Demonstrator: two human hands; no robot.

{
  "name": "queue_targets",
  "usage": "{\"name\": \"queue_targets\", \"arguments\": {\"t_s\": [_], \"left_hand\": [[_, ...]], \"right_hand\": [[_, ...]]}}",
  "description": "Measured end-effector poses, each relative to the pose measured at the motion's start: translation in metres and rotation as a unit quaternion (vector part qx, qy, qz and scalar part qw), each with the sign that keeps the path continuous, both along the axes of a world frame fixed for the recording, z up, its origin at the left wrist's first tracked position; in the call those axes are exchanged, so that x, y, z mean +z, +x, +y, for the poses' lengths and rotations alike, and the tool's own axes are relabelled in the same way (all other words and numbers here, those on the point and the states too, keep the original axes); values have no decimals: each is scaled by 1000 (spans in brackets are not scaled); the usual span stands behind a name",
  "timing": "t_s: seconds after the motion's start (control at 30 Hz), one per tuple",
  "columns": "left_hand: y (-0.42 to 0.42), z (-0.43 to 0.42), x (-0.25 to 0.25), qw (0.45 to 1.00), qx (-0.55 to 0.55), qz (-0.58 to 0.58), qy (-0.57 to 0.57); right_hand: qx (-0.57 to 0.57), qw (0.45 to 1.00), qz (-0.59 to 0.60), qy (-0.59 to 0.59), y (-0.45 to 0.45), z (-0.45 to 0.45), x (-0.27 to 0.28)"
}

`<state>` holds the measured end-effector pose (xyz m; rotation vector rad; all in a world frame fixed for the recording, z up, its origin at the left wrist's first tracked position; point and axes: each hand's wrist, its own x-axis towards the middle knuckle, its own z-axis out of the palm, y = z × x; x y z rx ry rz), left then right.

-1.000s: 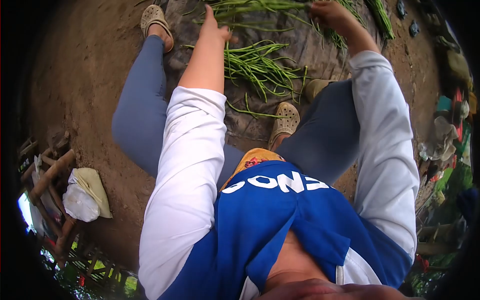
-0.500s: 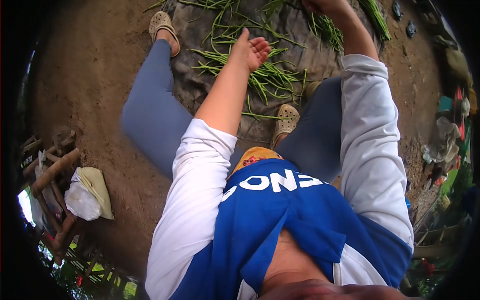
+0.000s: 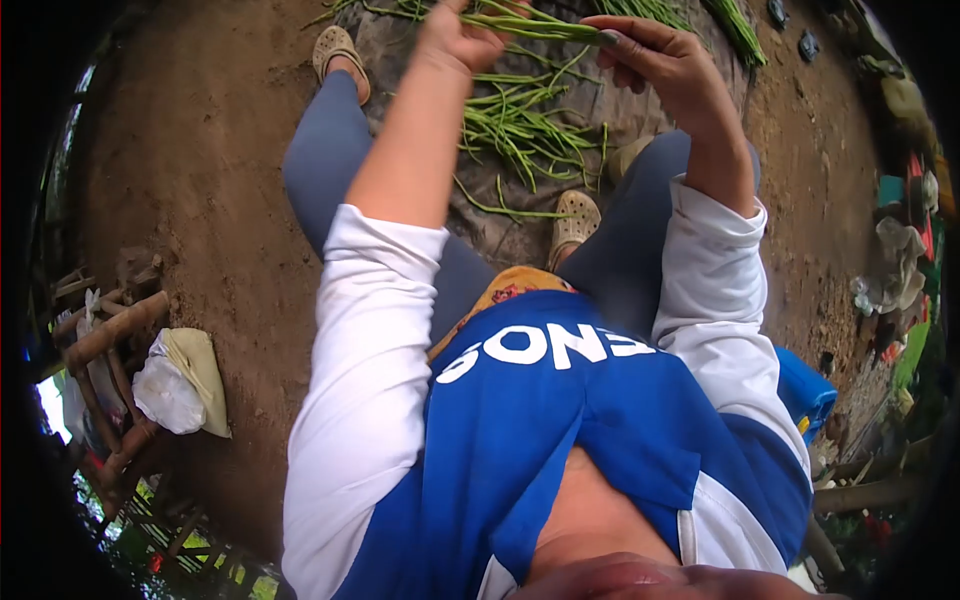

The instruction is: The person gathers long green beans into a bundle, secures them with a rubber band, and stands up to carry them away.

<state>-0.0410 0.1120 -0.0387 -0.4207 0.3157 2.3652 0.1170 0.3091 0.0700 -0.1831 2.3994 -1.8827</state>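
A small bundle of long green beans (image 3: 545, 27) stretches between my two hands near the top edge. My left hand (image 3: 462, 38) holds one end, its fingers partly cut off by the top of the view. At the other end, my right hand (image 3: 655, 60) pinches the bean tips between thumb and fingers. Below the hands, a loose pile of long beans (image 3: 525, 130) lies on a dark ground sheet (image 3: 490, 205).
More long beans lie bunched at the sheet's right side, including a bundle (image 3: 735, 28). My clog-clad feet (image 3: 575, 220) flank the pile. A pale sack (image 3: 195, 375) stands at left by a wooden frame (image 3: 118, 330); a blue container (image 3: 805, 395) is at right.
My right hand has come down and left into fuller view, on the bean tips. My left hand, open and bare before, has moved up and left and now holds the beans.
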Motion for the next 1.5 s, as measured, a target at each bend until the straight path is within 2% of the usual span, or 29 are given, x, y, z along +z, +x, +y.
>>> {"name": "queue_targets", "arguments": {"t_s": [0.03,0.1,0.13,0.2,0.23,0.27,0.33,0.37,0.4,0.43,0.47,0.5,0.57,0.67,0.7,0.8,0.9,1.0,1.03,1.1,1.13,1.2,1.23,1.27,1.33,1.4,1.43,1.47,1.5], "left_hand": [[-8,-18,13,999,6,-8,-53],[-29,-53,24,994,28,54,-94],[-31,-63,38,987,83,56,-128],[-30,-80,62,968,124,59,-211],[-50,-100,46,972,99,106,-184],[-71,-123,32,973,76,153,-154],[-78,-151,30,979,70,139,-132],[-77,-160,31,982,68,132,-120],[-68,-161,33,973,119,119,-160],[-51,-151,49,959,166,113,-201],[-42,-147,60,941,212,107,-242],[-42,-150,62,940,196,123,-250],[-34,-151,68,937,202,119,-259],[-28,-151,77,932,212,129,-263],[-24,-147,84,933,221,122,-256],[-38,-154,81,938,210,126,-247],[-43,-147,79,947,193,142,-214],[-39,-136,77,929,187,164,-274],[-40,-136,76,940,176,143,-256],[-38,-134,72,940,180,147,-248],[-36,-133,71,941,183,149,-243],[-34,-134,65,945,174,148,-234],[-37,-137,57,943,170,158,-237],[-36,-140,52,942,166,166,-241],[-29,-135,52,937,181,142,-262],[-28,-134,44,939,180,119,-266],[-23,-131,43,946,187,106,-242],[-19,-132,40,951,175,107,-230],[-16,-131,39,956,164,109,-217]], "right_hand": [[-11,1000,-19,-13,6,-10,-10],[-9,999,-38,-38,9,-26,-37],[8,998,-25,-50,5,-33,-48],[23,995,-61,-70,-8,-44,-63],[-6,980,-110,-167,-10,-63,-42],[12,988,-85,-130,-16,-63,-55],[51,997,-36,-54,-39,-58,-115],[40,976,-75,200,-50,-48,-156],[35,888,-111,445,-60,-37,-205],[40,827,-228,512,-62,-31,-245],[-10,814,-234,531,-47,-25,-273],[-12,798,-281,533,-32,-23,-284],[-124,790,-229,555,-2,-17,-322],[-126,777,-195,585,8,-24,-341],[-124,771,-230,581,6,-27,-344],[-114,770,-234,582,10,-32,-340],[-83,779,-298,545,-1,-19,-351],[-32,809,-362,462,-26,3,-355],[55,805,-354,474,-39,7,-339],[72,831,-425,352,-54,22,-330],[73,844,-442,294,-62,21,-294],[146,844,-427,291,-77,18,-240],[183,842,-375,342,-85,25,-238],[207,802,-361,428,-89,14,-199],[192,818,-344,420,-93,8,-148],[214,878,-343,257,-93,16,-106],[228,870,-306,313,-94,18,-95],[204,810,-276,476,-94,18,-84],[191,811,-281,476,-95,20,-74]]}}
